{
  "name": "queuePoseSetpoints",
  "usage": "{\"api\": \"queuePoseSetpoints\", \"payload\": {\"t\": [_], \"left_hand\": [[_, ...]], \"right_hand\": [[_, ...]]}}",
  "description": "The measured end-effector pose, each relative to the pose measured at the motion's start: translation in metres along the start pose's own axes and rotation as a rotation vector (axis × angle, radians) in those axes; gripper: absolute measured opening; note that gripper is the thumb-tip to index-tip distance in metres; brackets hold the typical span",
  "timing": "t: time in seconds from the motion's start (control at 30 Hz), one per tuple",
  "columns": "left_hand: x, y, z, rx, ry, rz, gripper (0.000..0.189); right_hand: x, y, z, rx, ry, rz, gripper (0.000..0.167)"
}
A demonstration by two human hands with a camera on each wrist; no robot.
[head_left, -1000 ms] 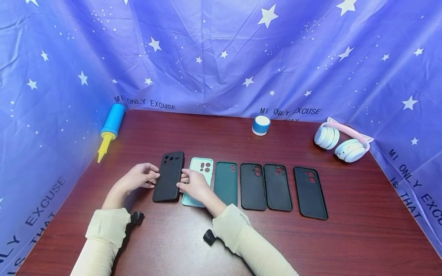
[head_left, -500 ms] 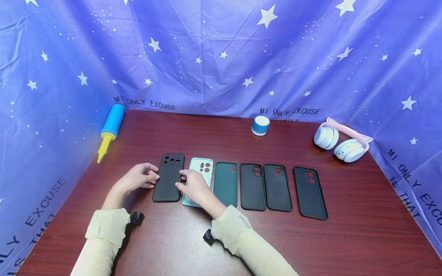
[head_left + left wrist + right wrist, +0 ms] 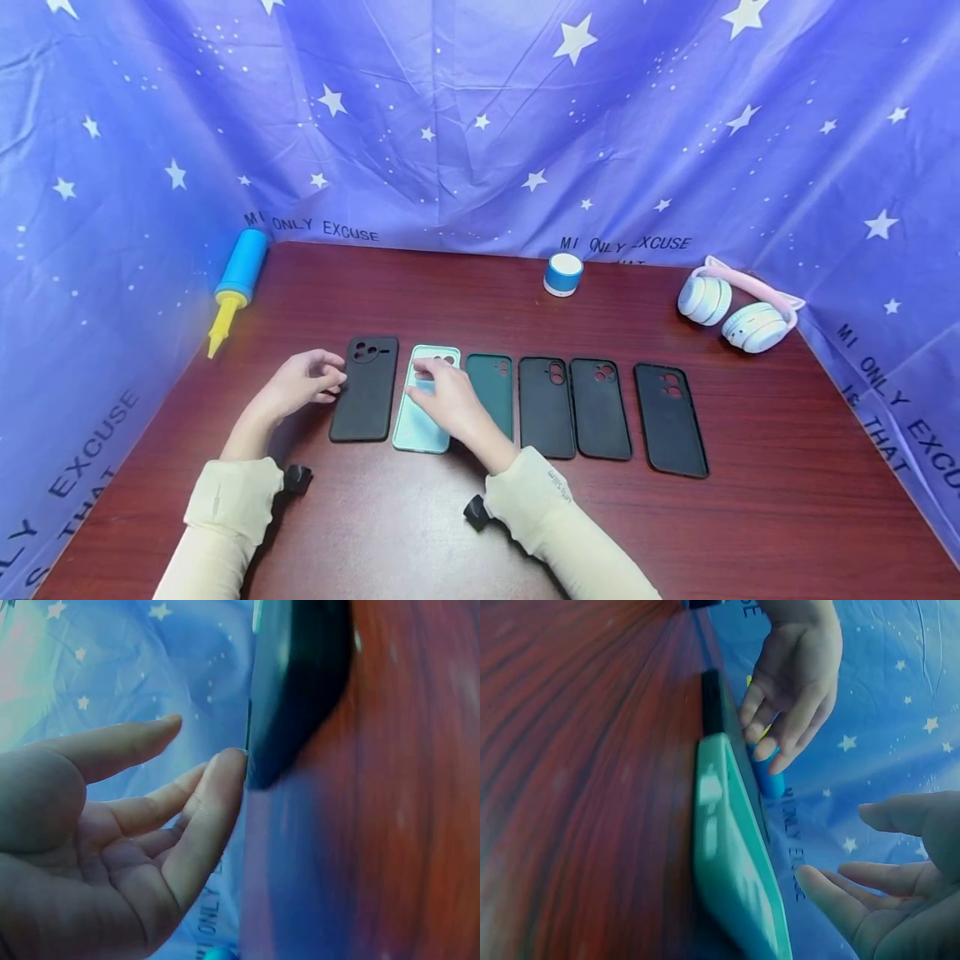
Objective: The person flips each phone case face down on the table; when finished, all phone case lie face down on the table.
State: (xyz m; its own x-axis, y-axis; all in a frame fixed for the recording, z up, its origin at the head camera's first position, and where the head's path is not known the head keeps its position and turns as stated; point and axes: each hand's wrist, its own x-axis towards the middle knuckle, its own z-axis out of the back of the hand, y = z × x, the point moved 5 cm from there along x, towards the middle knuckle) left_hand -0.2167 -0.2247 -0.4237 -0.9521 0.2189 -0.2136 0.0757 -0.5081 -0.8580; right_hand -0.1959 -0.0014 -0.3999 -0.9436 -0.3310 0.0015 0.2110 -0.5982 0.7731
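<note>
free: tabletop [image 3: 375, 533] between sleeves [image 3: 228, 504] | obstacle: right grip [image 3: 452, 402] above mint case [image 3: 422, 429]

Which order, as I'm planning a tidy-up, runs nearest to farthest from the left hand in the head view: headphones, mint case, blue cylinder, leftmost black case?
1. Leftmost black case: just right of the left hand.
2. Mint case: next case rightward.
3. Blue cylinder: farther right and back.
4. Headphones: far right.

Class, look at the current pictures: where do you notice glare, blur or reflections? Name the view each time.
Head view: a pale glare patch on the table; left wrist view: the black case is blurred, with a bluish patch, perhaps a reflection, below it on the table; right wrist view: shiny highlights on the mint case, its edges soft.
</note>
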Motion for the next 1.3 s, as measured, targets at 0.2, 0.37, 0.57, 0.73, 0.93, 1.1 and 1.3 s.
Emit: {"api": "queuePoseSetpoints", "payload": {"t": [0.2, 0.37, 0.57, 0.73, 0.93, 1.1, 1.3], "left_hand": [[0.002, -0.018, -0.014, 0.05, -0.016, -0.107, 0.038], [0.005, -0.027, -0.032, 0.062, 0.013, -0.165, 0.034], [0.006, -0.032, -0.046, 0.094, 0.032, -0.173, 0.036], [0.008, -0.038, -0.054, 0.127, 0.039, -0.17, 0.038], [0.007, -0.045, -0.066, 0.138, 0.095, -0.153, 0.042], [0.006, -0.048, -0.071, 0.168, 0.107, -0.1, 0.045], [0.006, -0.05, -0.074, 0.195, 0.097, -0.081, 0.047]], "right_hand": [[-0.008, -0.016, 0.015, 0.021, -0.055, 0.001, 0.043], [-0.013, -0.026, 0.024, 0.04, -0.068, -0.034, 0.042], [-0.018, -0.035, 0.027, 0.028, -0.049, -0.082, 0.046], [-0.019, -0.038, 0.027, 0.021, -0.006, -0.094, 0.05], [-0.019, -0.038, 0.027, 0.036, 0.009, -0.093, 0.053], [-0.018, -0.037, 0.026, 0.049, 0.015, -0.087, 0.053], [-0.018, -0.038, 0.025, 0.07, 0.021, -0.094, 0.052]]}}
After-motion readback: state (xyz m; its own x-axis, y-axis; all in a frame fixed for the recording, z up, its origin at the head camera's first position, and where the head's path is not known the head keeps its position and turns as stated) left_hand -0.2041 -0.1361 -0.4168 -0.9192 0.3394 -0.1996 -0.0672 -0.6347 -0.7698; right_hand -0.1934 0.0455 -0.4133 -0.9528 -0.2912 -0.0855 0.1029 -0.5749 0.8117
